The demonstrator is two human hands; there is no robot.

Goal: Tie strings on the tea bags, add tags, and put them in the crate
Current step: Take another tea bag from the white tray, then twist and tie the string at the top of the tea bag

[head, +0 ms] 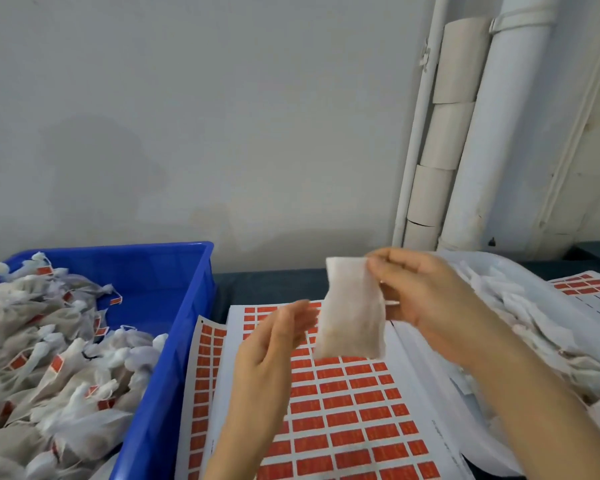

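A white mesh tea bag (352, 313) hangs upright in the air, pinched at its top edge by my right hand (426, 299). My left hand (274, 344) is just left of the bag with fingers spread, blurred, holding nothing. Under both hands lie sheets of red tags (354, 420) in rows. The blue crate (174, 327) at the left holds several tied tea bags (49, 362) with red tags on them.
A heap of untied white tea bags (520, 327) in a plastic bag lies at the right. Another tag sheet (593, 289) lies at the far right. White pipes (489, 126) run up the wall behind the table.
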